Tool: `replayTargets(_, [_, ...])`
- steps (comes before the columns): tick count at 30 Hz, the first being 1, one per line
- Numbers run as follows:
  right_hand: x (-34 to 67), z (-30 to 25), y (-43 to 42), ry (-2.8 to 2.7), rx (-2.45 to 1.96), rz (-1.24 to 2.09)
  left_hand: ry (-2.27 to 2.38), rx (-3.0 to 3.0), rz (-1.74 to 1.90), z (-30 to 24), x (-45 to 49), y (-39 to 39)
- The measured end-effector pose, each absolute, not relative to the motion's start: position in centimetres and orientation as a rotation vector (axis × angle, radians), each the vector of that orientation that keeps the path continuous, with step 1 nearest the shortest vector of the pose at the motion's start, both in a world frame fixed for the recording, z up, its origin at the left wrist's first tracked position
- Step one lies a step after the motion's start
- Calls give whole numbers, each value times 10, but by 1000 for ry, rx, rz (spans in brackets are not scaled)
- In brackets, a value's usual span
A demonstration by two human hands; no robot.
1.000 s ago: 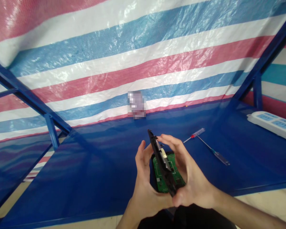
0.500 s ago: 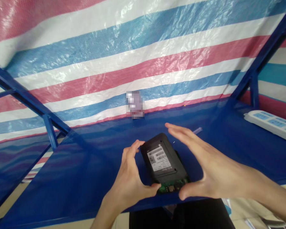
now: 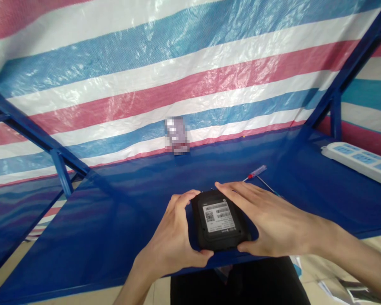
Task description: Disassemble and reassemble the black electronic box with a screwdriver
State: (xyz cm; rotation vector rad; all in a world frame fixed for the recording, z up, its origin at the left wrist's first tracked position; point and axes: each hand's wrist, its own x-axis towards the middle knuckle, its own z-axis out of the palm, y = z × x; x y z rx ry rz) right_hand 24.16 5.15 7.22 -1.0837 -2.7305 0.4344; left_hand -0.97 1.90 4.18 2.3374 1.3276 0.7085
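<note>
A black plastic electronic device [image 3: 221, 237] lies on the blue tabletop near its front edge, with its flat back up. A white label [image 3: 218, 217] with a QR code and barcodes covers much of that back. My left hand [image 3: 174, 233] grips the left side, fingertips at the far corner and thumb at the near edge. On the opposite side my right hand [image 3: 260, 218] holds it, fingers over the far right edge and thumb at the near right corner. Just beyond my right fingers lies a screwdriver [image 3: 255, 172] with a clear handle and red collar.
A thin metal rod [image 3: 268, 185] lies right of the screwdriver, partly behind my right hand. A white power strip [image 3: 362, 161] rests at the right. Near the striped tarp [image 3: 190, 91] stands a pixelated object [image 3: 177, 135]. Blue metal frame bars [image 3: 62, 171] rise at both sides.
The device has turned squarer to me, and the green circuit board at its near end is now covered. My right hand has closed onto its side. The screwdriver shows more fully.
</note>
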Motion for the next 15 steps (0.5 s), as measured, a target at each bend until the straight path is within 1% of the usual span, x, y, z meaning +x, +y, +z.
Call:
replayTargets(5, [250,64,49,-2673,-1091,455,1265,2228,714,39,-9,18])
replayTargets(15, [252,47,53,-2644,-1163,678,1264,2001,562,28,-5,21])
